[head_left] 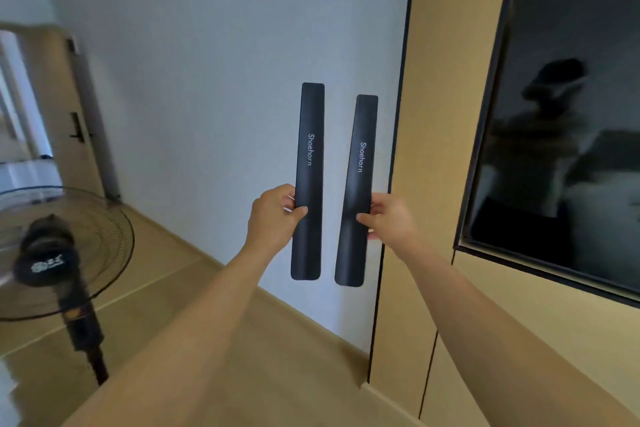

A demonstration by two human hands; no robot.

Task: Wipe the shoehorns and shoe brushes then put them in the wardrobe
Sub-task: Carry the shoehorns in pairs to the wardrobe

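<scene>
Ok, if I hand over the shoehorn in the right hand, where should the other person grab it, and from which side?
Take the right shoehorn by its upper half, near the printed word, coming from above. It stands nearly upright and is a long flat strip; the right hand pinches only its lower middle, so the top end is free. The left shoehorn is close beside it.

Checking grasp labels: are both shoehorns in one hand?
No, the left hand grips one shoehorn and the right hand grips the other shoehorn.
</scene>
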